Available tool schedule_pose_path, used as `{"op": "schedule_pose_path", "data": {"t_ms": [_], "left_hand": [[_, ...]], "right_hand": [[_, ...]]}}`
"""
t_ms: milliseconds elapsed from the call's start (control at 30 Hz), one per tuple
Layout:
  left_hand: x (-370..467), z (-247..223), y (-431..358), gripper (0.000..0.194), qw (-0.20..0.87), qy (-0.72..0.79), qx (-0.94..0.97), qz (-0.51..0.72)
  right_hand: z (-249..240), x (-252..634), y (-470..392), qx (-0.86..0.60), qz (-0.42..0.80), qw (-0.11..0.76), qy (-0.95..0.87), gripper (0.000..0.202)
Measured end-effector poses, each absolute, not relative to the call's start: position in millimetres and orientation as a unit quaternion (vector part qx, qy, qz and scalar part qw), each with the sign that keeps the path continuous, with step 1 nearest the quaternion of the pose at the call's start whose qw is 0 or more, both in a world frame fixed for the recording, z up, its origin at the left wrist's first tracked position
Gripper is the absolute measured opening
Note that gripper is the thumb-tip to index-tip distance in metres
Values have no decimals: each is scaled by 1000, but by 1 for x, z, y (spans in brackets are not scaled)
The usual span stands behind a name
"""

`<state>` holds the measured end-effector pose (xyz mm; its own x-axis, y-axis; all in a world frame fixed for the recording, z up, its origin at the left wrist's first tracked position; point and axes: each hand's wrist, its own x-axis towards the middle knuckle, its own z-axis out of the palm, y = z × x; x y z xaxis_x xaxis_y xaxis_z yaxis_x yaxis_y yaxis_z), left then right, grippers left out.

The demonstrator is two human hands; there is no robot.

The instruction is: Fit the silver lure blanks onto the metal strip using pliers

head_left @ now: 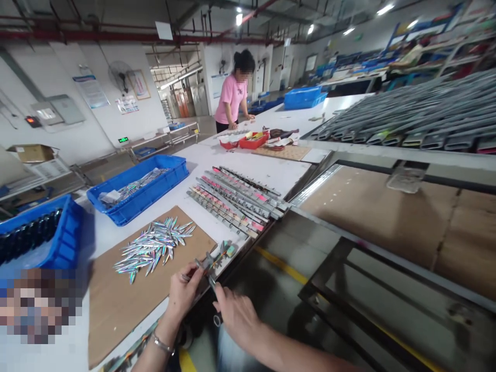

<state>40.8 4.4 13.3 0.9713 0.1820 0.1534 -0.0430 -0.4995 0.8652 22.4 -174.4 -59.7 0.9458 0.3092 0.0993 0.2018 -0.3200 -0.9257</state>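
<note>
A: Largest first?
B: Table (271,170); cardboard sheet (116,305) on it; iridescent blades (155,245) heaped on the sheet.
A: Grips?
B: Left hand (184,292), right hand (236,315) both pinching a metal strip (211,263) at the sheet's right edge.

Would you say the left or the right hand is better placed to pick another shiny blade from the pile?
Probably the left hand: it lies beside the pile of shiny blades, while the right hand sits farther off.

Bare forearms, metal bracelet (163,345) on L wrist
</note>
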Motion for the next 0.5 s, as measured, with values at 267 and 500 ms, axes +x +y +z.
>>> {"op": "schedule_pose_path", "data": {"t_ms": [267, 500], "left_hand": [[37, 12, -1, 35, 512, 46, 847, 134], [35, 14, -6, 35, 520, 57, 838, 155]], "right_hand": [[-62, 15, -182, -597, 195, 775, -67, 29], [-76, 18, -191, -269, 339, 901, 8, 40]]}}
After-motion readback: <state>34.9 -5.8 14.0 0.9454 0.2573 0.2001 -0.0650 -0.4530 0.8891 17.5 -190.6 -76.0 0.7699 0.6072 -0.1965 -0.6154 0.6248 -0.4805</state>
